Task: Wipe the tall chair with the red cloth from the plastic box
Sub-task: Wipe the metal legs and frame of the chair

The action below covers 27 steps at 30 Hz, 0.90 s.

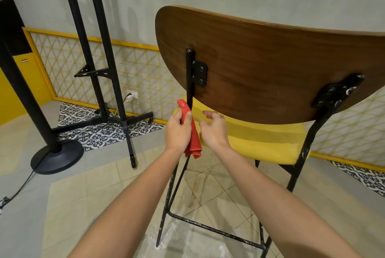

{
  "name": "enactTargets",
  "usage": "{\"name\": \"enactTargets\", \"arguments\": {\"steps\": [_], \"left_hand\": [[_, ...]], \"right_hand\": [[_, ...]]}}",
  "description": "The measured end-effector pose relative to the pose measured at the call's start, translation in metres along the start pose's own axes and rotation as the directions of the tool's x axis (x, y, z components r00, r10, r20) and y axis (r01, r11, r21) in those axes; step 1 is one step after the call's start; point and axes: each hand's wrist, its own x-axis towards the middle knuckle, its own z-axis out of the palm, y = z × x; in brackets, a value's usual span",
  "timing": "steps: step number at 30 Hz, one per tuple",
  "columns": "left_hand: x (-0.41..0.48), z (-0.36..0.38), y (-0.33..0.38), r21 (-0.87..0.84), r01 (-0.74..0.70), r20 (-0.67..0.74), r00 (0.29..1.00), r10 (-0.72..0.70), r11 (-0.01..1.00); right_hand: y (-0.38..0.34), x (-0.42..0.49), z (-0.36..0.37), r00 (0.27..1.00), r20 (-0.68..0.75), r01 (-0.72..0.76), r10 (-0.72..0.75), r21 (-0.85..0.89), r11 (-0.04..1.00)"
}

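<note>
Red cloth (195, 140) upright in left hand (176, 132)

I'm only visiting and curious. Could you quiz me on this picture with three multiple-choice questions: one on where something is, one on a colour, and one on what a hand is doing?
1. Where is the red cloth?
A. Lying on the floor.
B. Held in the left hand.
C. Hung on the wall.

2. What colour is the seat of the tall chair?
A. Yellow.
B. Green.
C. White.

3. What is the right hand doing?
A. Gripping the cloth.
B. Pressing flat on the floor.
C. Hovering open, holding nothing.

Answers:
1 B: the left hand's fingers curl round the cloth.
2 A: the seat is plainly yellow.
3 C: the right hand's fingers are loose beside the cloth and hold nothing.
</note>
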Motion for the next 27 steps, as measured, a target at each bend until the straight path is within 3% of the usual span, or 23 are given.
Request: {"name": "enactTargets", "arguments": {"steps": [3, 8, 12, 15, 22, 27], "left_hand": [[0.010, -0.008, 0.002, 0.069, 0.010, 0.029, 1.000, -0.012, 0.998], [0.014, -0.010, 0.009, -0.034, 0.012, 0.024, 1.000, -0.011, 0.999], [0.012, -0.012, -0.011, 0.106, 0.043, 0.132, 0.990, -0.057, 0.993], [0.015, -0.023, -0.022, 0.210, 0.069, 0.234, 0.965, -0.118, 0.975], [0.019, -0.029, -0.031, 0.011, 0.090, 0.270, 0.959, -0.090, 0.996], [0.006, -0.016, -0.058, 0.088, -0.012, 0.164, 0.987, -0.002, 0.996]], "right_hand": [[0.002, -0.003, 0.001, 0.996, 0.014, 0.087, -0.086, -0.129, 0.988], [0.007, -0.009, -0.006, 0.967, 0.091, 0.255, -0.238, -0.398, 0.882], [0.019, -0.010, -0.009, 0.946, 0.189, 0.324, -0.264, -0.571, 0.754], [0.025, -0.010, -0.007, 0.940, 0.222, 0.342, -0.260, -0.612, 0.713], [0.023, -0.014, 0.007, 0.900, 0.280, 0.435, -0.333, -0.628, 0.645], [0.028, -0.016, 0.011, 0.892, 0.284, 0.449, -0.352, -0.639, 0.625]]}}
